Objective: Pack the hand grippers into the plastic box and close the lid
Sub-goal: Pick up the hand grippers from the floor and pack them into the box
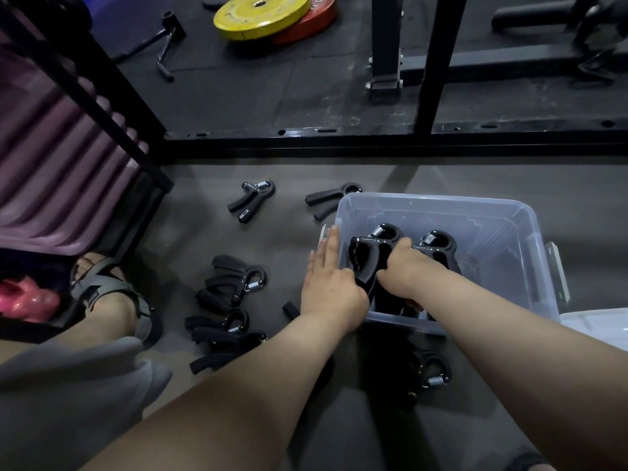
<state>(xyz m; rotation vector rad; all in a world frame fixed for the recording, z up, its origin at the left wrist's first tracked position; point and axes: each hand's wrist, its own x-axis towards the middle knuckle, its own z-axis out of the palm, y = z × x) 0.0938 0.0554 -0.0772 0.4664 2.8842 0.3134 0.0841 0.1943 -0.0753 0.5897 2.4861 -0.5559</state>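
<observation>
1. While a loose gripper (pixel 432 368) lies nearest, a pile of grippers (pixel 227 302) sits left.
2. Left hand (pixel 331 283), fingers straight, rests against the plastic box (pixel 441 199) at its left wall.
3. Right hand (pixel 404 270) grasps a hand gripper (pixel 365 257) inside the box, long axis near-to-far, spring head pointing far.
4. Two floor grippers (pixel 251 200) lie farther left.

plastic box (pixel 503 239) open above on its right half; hand grippers (pixel 234 294) clutter the floor to its left
</observation>
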